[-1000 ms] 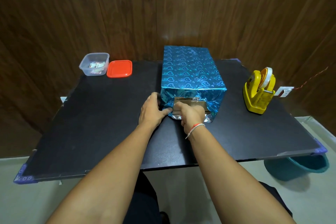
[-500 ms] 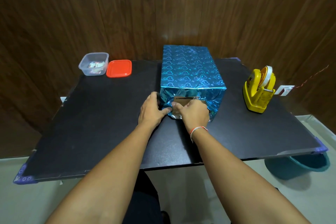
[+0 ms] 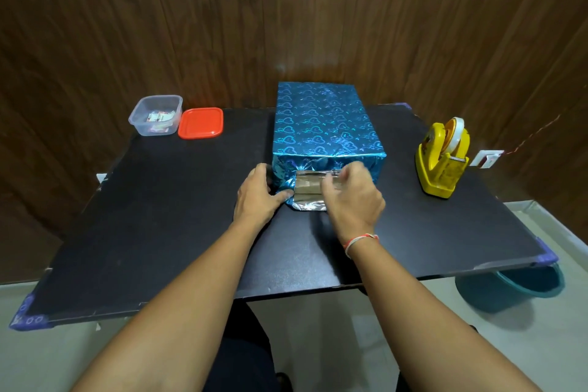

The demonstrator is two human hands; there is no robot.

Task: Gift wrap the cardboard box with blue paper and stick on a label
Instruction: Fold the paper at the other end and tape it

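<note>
Cardboard box sat mid-table, its top and sides sheathed in shiny blue paper printed with hearts. At the near end, bare brown cardboard showed between silver-backed flaps. Your left hand lay spread against the near left corner, thumb pressing the paper down. Your right hand curled over the right flap, fingers pinching its edge. Farther right stood a yellow tape dispenser; far left, a clear tub beside its red lid.
</note>
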